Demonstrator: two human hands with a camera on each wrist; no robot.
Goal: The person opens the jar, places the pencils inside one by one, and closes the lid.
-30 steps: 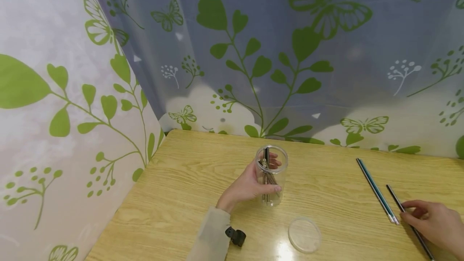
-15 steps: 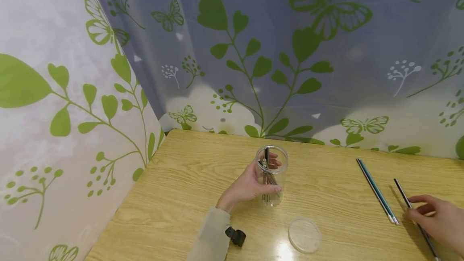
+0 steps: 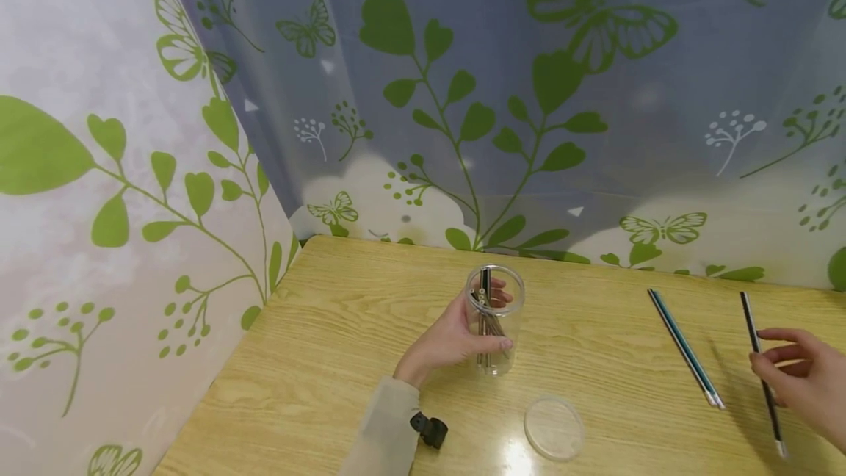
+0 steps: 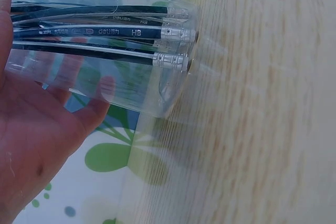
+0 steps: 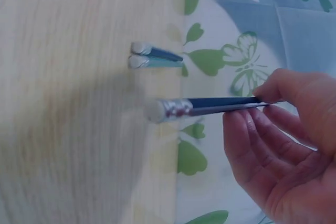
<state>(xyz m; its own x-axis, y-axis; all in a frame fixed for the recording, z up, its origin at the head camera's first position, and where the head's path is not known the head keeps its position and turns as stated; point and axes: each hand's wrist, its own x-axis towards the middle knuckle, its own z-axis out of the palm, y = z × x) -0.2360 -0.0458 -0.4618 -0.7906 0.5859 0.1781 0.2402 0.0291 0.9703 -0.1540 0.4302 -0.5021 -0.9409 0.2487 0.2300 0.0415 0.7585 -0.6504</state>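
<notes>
My left hand (image 3: 449,333) grips a clear plastic jar (image 3: 505,325) that stands upright and uncapped on the table. Inside it are several dark pencils (image 4: 94,32), their metal ferrules against the jar's bottom in the left wrist view. At the right, my right hand (image 3: 806,380) pinches a dark pencil (image 3: 767,391) between thumb and fingers, held above the tabletop with its eraser end toward me. In the right wrist view that pencil's white eraser and silver ferrule (image 5: 176,109) show clearly. Two more pencils (image 3: 684,347), one of them teal, lie side by side left of this hand.
A round clear lid (image 3: 554,428) lies flat on the wooden table (image 3: 317,344), in front of the jar. Patterned curtain (image 3: 463,131) hangs along the table's back edge, and a pale patterned cloth (image 3: 86,241) borders the left side.
My right hand has lifted the dark pencil off the table, moving it away from me and slightly right and turning it more upright in view. The left hand and jar stay put.
</notes>
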